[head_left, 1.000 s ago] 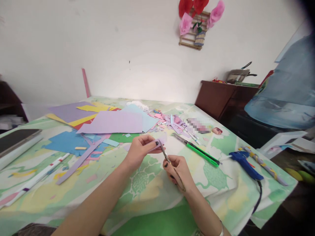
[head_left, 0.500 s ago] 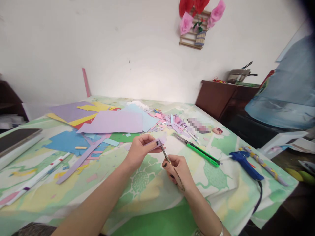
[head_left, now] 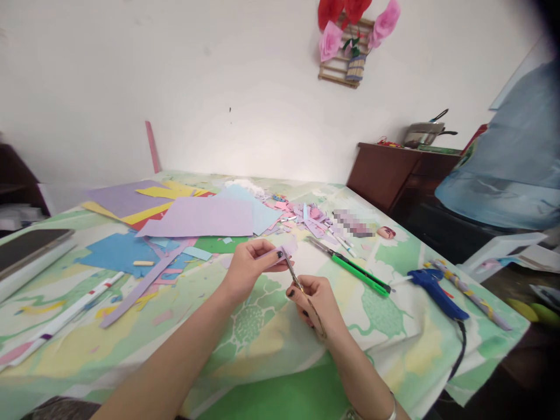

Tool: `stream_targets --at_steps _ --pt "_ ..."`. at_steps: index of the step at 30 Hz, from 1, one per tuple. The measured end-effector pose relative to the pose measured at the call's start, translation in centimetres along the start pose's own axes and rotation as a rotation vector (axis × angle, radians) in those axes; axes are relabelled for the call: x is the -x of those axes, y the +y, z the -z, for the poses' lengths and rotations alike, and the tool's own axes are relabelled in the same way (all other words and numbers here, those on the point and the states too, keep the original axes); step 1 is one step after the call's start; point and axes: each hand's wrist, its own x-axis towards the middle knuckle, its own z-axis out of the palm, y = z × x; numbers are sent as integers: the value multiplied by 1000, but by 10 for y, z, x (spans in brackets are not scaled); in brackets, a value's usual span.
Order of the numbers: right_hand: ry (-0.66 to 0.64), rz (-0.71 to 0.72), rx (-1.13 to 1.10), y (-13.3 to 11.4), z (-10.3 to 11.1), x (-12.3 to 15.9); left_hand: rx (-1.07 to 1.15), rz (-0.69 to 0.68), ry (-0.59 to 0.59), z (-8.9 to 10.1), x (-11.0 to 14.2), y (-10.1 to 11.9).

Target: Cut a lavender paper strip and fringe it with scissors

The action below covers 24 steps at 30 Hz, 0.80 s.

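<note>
The thumbnail of the left hand is painted a dark, nearly black shade, and a matching colour is worn on the visible nails of the right hand. Both forearms are left uncovered, and the right one is ringed by a slim, silvery bracelet, partly cut off by the lower edge

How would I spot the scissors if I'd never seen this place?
Find the green, white and yellow tablecloth, then the right hand near its middle. The scissors sit in that hand, blades at the lilac paper that the left hand pinches. Slim metal blades and a brownish-gold handle set them apart from the bright green cutter lying to the right.
</note>
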Motion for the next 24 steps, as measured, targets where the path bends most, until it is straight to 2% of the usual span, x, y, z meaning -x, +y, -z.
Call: stream_targets --at_steps 12,19,24 --pt "19 -19 20 -2 -2 2 -14 8 5 0 2 0" --pt "-76 96 -22 8 4 1 -13 0 -6 0 2 0" --pt "-69 81 -24 7 3 1 -15 10 6 -1 1 2"
